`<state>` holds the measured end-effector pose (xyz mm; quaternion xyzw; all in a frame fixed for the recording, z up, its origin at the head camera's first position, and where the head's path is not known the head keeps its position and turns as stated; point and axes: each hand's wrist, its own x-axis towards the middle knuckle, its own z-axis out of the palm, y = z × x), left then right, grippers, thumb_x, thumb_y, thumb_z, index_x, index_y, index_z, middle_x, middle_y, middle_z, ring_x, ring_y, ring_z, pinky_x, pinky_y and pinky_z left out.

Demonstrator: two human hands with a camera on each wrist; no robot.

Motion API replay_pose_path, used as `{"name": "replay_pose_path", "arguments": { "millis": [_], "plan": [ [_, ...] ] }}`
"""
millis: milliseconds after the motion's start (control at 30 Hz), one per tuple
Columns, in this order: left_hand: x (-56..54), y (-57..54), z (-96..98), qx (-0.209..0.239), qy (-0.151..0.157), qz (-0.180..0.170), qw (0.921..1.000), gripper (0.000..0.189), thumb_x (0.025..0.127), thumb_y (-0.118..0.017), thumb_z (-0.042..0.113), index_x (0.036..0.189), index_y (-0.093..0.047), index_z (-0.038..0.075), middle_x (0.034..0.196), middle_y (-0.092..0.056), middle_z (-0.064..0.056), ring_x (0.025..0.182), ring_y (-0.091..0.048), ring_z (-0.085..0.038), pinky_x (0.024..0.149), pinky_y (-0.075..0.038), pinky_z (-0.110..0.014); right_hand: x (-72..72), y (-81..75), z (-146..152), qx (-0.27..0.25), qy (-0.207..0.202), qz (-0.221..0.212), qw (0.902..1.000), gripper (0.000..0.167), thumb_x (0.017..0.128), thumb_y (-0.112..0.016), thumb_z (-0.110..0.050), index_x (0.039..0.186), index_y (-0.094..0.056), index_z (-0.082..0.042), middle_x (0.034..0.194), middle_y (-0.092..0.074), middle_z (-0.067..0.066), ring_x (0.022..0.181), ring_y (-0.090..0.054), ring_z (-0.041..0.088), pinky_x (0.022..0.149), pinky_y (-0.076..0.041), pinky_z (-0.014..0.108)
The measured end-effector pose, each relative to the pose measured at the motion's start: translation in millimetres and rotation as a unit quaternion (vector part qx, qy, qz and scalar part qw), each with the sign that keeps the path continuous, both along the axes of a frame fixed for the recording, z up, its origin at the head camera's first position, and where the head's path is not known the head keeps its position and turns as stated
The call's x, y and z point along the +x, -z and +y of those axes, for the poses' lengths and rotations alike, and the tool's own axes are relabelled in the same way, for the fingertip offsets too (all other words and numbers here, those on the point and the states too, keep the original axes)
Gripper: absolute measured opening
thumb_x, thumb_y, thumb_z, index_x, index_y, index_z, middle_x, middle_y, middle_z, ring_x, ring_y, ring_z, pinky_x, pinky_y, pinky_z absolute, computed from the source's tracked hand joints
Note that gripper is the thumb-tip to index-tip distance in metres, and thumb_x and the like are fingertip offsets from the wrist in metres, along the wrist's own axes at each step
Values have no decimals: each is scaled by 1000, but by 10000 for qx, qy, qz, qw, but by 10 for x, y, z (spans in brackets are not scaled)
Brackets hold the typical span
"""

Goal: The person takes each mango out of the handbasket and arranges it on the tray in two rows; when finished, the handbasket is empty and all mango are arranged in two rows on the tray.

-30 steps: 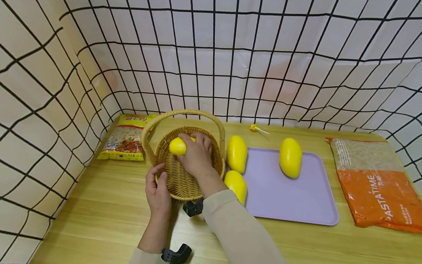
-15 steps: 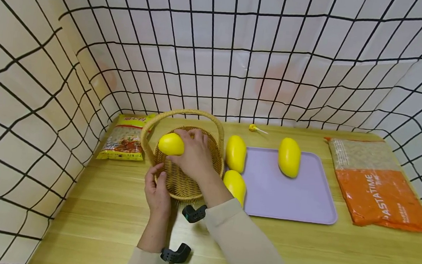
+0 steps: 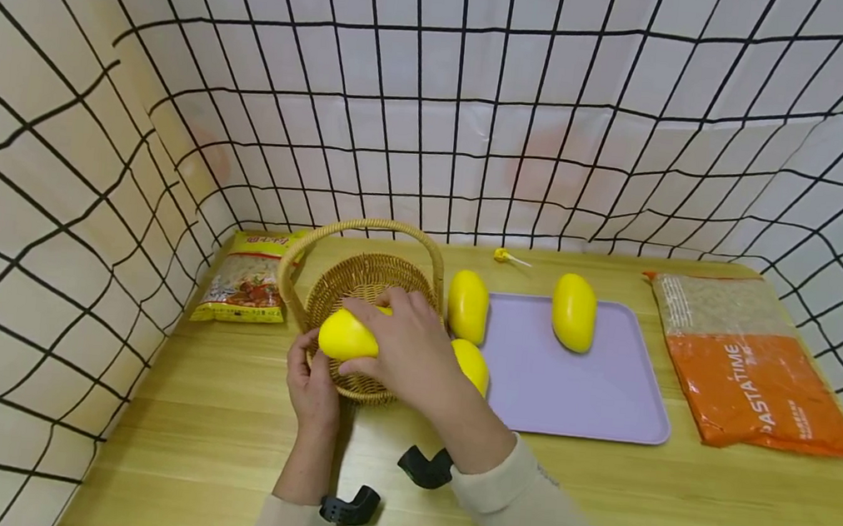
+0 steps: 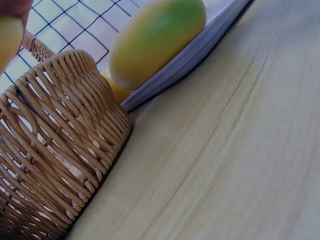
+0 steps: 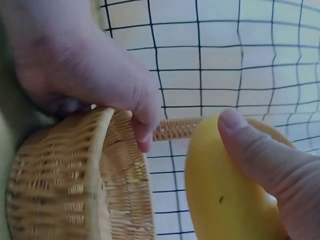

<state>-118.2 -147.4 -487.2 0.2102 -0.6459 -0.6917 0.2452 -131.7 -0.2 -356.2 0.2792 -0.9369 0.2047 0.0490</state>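
My right hand (image 3: 417,350) holds a yellow mango (image 3: 346,337) over the front part of a wicker basket (image 3: 330,276), its thumb along the mango's side in the right wrist view. At the basket's front left, my left hand (image 3: 315,396) grips the rim; the right wrist view shows a digit of it (image 5: 145,122) hooked over the edge. Two more mangoes (image 3: 468,307) lie between the basket and a lilac tray (image 3: 575,402), by the tray's left edge; my right hand partly covers the nearer one. Another mango (image 3: 574,313) rests toward the tray's back.
The basket's tall arched handle (image 3: 372,224) rises above its bowl. Behind and left of it lies a yellow-and-red food packet (image 3: 245,277). A lollipop (image 3: 511,257) is near the back grid-patterned wall, and an orange pasta bag (image 3: 757,384) at the right.
My right hand has lifted the mango out of the basket's inside and drawn it back toward me. My left hand has stayed at the basket's rim.
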Motion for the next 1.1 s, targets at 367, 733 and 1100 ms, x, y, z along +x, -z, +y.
{"name": "replay_pose_path", "arguments": {
  "millis": [367, 733, 1100],
  "plan": [
    [-3, 10, -17, -236, 82, 127, 9996, 29, 100, -51, 9, 126, -61, 0, 139, -56, -11, 143, -39, -22, 116, -28, -41, 274, 148, 734, -67, 213, -243, 9995, 69, 76, -83, -48, 138, -60, -28, 128, -65, 2, 112, -61, 25, 97, -49, 47],
    [-2, 11, -2, -206, 29, 123, 9997, 30, 100, -51, 8, 126, -61, -1, 139, -57, -10, 140, -42, -20, 110, -31, -32, 301, 299, 1531, -876, 629, -1205, 9868, 72, 79, -85, -32, 143, -54, -23, 129, -58, 7, 99, -59, 19, 85, -52, 44],
    [8, 6, -17, -230, 96, 143, 9996, 31, 101, -50, 8, 128, -59, -4, 142, -53, -14, 145, -38, -23, 116, -27, -42, -40, 451, 2071, -1520, 1983, -2677, 9305, 89, 86, -72, -63, 149, -35, -13, 139, -49, 19, 113, -54, 37, 79, -47, 36]
  ]
}}
